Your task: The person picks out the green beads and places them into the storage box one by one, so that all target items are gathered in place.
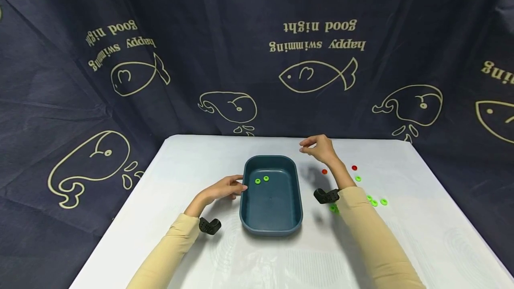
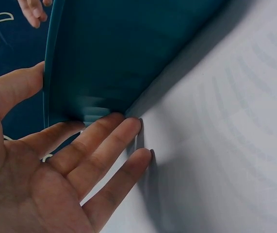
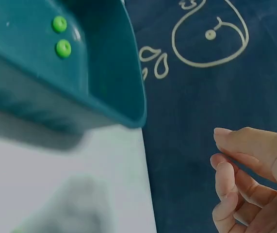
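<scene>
At lower right, a beige sleeve (image 1: 373, 235) partly hides loose green rings (image 1: 374, 203). Left of centre, the left hand (image 1: 225, 188), fingers extended and unclenched, touches the side of the teal bin (image 1: 271, 211) at centre, holding two bright rings (image 1: 258, 181). Beyond red rings (image 1: 324, 171), the right hand (image 1: 322, 150) hovers, fingers loosely curled, thumb apart, visibly grasping nothing.

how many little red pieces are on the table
2: one red piece between the bin and the right forearm, another red piece just right of that forearm. The arm may hide more.
</scene>
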`<state>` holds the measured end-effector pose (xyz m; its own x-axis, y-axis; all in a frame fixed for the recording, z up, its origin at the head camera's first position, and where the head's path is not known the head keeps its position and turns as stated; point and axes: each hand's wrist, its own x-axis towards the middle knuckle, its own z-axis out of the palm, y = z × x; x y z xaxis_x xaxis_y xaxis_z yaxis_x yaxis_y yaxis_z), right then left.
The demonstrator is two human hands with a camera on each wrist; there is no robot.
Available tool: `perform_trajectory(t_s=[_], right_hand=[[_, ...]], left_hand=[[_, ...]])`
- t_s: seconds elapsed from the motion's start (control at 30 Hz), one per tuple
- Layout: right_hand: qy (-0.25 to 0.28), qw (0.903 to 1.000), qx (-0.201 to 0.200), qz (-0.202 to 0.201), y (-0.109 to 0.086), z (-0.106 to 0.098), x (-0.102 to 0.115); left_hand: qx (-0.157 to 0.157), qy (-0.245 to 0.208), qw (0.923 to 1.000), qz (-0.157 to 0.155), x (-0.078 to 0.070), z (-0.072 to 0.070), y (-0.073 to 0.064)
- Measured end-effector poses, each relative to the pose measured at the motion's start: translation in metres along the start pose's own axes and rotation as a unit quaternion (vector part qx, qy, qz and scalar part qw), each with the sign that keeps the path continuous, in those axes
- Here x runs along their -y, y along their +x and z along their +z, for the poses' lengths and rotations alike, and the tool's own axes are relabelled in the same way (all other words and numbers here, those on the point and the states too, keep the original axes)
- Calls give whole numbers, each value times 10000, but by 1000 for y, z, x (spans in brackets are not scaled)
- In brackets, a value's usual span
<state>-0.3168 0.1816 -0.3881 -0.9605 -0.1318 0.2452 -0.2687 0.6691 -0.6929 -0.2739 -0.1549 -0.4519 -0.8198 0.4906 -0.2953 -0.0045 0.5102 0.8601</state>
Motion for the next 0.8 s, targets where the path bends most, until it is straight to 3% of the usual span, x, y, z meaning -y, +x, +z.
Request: perform_trajectory(t_s=[0.8], right_hand=[[-402,9917,-156,1214,-45,-49,-81]], left_hand=[[93,68,9999,-1,2,-2,1]])
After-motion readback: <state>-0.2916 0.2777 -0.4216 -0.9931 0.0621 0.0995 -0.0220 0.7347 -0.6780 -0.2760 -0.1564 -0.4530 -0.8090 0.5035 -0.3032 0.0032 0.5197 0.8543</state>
